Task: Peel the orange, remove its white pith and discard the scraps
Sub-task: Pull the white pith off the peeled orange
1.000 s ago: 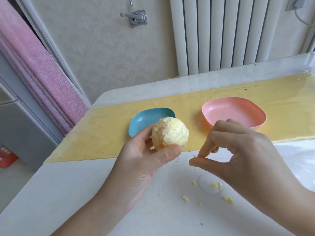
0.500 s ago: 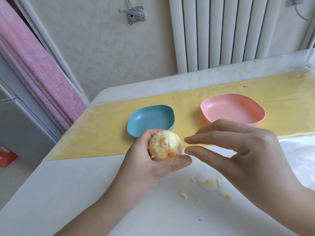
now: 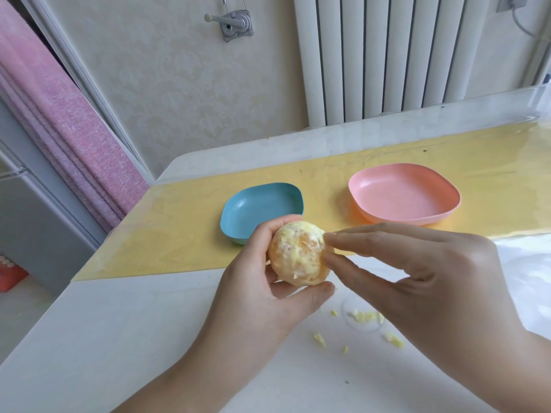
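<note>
A peeled orange (image 3: 298, 253), still streaked with white pith, is held above the table's near part. My left hand (image 3: 265, 296) grips it from below and the left, thumb under it and fingers behind it. My right hand (image 3: 423, 281) reaches in from the right, and its forefinger and thumb tips touch the orange's right side, pinching at the pith. Small pale pith scraps (image 3: 365, 317) lie scattered on the white table below my right hand.
An empty blue dish (image 3: 238, 213) and an empty pink dish (image 3: 417, 216) stand on the yellow mat (image 3: 179, 234) behind the orange. A white table (image 3: 119, 338) runs to the left edge. A radiator and wall stand behind; a pink curtain hangs at the left.
My right hand has moved left from above the scraps to the orange's right side. My left hand has turned the orange, which now shows more orange flesh.
</note>
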Demonstrator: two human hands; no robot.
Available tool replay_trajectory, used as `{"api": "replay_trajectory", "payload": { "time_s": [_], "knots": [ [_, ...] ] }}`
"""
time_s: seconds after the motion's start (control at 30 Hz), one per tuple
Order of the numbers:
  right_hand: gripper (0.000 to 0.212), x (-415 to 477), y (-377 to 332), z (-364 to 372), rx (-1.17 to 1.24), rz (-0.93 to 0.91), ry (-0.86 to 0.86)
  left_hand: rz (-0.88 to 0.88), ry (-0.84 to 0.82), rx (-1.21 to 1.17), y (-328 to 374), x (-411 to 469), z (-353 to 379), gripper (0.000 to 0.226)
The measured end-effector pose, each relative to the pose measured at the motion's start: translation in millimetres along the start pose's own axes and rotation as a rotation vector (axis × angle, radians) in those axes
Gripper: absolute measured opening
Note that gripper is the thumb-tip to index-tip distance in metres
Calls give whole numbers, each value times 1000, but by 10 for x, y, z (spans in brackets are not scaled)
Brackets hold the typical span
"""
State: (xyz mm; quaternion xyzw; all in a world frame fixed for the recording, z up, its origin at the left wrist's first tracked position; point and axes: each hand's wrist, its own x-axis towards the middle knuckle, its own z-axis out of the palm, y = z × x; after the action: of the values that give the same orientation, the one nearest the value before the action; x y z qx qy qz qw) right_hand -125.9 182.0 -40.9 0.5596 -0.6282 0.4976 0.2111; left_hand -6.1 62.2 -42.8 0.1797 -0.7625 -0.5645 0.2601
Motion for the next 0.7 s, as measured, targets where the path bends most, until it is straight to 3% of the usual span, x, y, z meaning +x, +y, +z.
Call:
{"api": "replay_trajectory", "payload": {
  "time_s": [0.3, 0.7],
  "knots": [
    [8, 4, -6, -41, -192, -45, 16, 6, -1, -13, 36, -17, 29, 58],
    [7, 56, 7, -50, -68, 55, -1, 62, -57, 38, 72, -24, 14, 57]
  ]
}}
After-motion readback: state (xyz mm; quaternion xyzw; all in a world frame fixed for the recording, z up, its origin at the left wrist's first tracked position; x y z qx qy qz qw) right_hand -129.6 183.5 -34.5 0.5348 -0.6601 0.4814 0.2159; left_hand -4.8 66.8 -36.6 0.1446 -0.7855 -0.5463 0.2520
